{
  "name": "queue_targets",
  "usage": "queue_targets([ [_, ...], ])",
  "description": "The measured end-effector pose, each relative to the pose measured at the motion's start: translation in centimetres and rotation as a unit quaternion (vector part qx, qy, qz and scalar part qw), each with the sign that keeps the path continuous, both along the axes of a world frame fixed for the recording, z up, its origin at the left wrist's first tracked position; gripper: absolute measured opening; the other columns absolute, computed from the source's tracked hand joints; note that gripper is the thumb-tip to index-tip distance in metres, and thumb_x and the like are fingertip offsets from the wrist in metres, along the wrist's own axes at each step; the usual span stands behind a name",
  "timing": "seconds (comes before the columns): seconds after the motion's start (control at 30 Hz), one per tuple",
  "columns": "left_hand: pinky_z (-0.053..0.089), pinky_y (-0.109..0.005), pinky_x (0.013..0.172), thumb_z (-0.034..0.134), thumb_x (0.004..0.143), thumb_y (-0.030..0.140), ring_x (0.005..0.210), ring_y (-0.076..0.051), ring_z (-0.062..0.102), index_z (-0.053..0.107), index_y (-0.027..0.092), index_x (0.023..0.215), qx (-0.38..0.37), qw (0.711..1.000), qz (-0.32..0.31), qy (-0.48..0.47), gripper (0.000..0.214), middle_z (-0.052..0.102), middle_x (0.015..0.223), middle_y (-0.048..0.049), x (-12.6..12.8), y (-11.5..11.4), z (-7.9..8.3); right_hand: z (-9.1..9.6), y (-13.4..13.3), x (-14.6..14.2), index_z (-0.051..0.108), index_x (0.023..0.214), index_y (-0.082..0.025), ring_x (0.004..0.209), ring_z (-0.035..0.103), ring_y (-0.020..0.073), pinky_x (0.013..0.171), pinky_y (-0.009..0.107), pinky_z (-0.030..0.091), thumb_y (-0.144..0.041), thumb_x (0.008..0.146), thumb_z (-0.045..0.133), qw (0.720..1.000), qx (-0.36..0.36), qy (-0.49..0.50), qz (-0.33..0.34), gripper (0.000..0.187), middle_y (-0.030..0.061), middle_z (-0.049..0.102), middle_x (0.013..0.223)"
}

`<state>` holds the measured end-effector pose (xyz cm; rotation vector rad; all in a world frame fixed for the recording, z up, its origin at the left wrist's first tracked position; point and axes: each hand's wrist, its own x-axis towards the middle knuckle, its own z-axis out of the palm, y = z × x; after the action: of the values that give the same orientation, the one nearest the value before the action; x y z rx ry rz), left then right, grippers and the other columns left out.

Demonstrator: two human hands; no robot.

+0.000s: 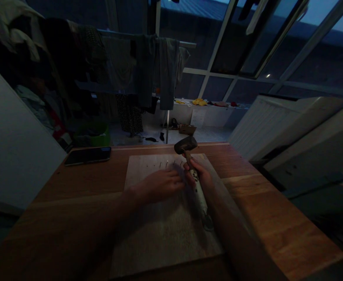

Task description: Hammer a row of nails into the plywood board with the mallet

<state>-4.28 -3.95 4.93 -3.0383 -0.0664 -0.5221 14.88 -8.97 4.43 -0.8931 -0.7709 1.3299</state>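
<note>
My right hand (201, 175) is wrapped round a hammer (199, 191), gripping its pale, worn handle close to the dark head (186, 145). The head is raised near the far edge of a light wooden board (159, 234). My left hand (165, 182) lies low over the board, its fingers stretched out to the right towards the right hand. Just beyond the left fingers, several thin nails (167, 163) stand in a row. Left of them, small dark dots (147, 166) on the board look like nail heads. Shadow hides the left fingertips' undersides.
The board rests on a brown wooden table (262, 203). A dark phone (88, 155) lies at the table's far left corner. Beyond are a green basket (92, 134), clothes on a drying rack (167, 74) and a white appliance (265, 121) at right. The room is dim.
</note>
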Motion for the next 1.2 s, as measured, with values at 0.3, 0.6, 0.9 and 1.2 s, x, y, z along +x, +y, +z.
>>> queue_targets([
  [0.3,0.053,-0.035,0.073,0.053,0.100,0.009,0.085,-0.022,0.070,0.071,0.017,0.093,0.098,0.995,-0.008,0.037,0.021,0.076,0.091,-0.0081,1.4,-4.1,-0.6,-0.1,-0.1,-0.3,0.062,0.095,-0.023,0.030,0.036,0.0064,0.028,0.019,0.025,-0.048,0.075,0.080,1.000,0.008,-0.010,-0.006,0.037,-0.0080,0.056,0.057],
  [0.6,0.053,-0.031,0.076,0.058,0.097,0.008,0.085,-0.019,0.070,0.071,0.021,0.112,-0.059,0.998,0.023,0.021,0.024,0.076,0.097,-0.0046,-0.5,0.0,1.0,-0.3,0.0,-0.3,0.065,0.104,-0.022,0.031,0.037,0.0064,0.027,0.020,0.027,-0.046,0.076,0.080,1.000,0.005,0.000,-0.024,0.040,-0.0072,0.060,0.062],
  [0.9,0.057,-0.028,0.075,0.065,0.088,0.026,0.079,-0.018,0.071,0.077,0.018,0.095,-0.374,0.866,0.271,-0.190,0.015,0.079,0.089,-0.0040,-4.2,7.8,-2.8,-1.0,0.4,-0.6,0.066,0.111,-0.019,0.030,0.040,0.0053,0.026,0.019,0.030,-0.041,0.078,0.079,1.000,0.011,0.008,-0.008,0.043,-0.0072,0.062,0.067],
  [1.2,0.054,-0.028,0.074,0.068,0.084,0.025,0.072,-0.016,0.068,0.077,0.019,0.087,-0.376,0.869,0.261,-0.190,0.011,0.077,0.082,-0.0041,-4.4,7.7,-2.8,-1.0,0.3,-2.0,0.067,0.108,-0.019,0.031,0.043,0.0058,0.026,0.020,0.030,-0.041,0.082,0.076,1.000,0.016,-0.010,0.008,0.035,-0.0055,0.063,0.067],
])
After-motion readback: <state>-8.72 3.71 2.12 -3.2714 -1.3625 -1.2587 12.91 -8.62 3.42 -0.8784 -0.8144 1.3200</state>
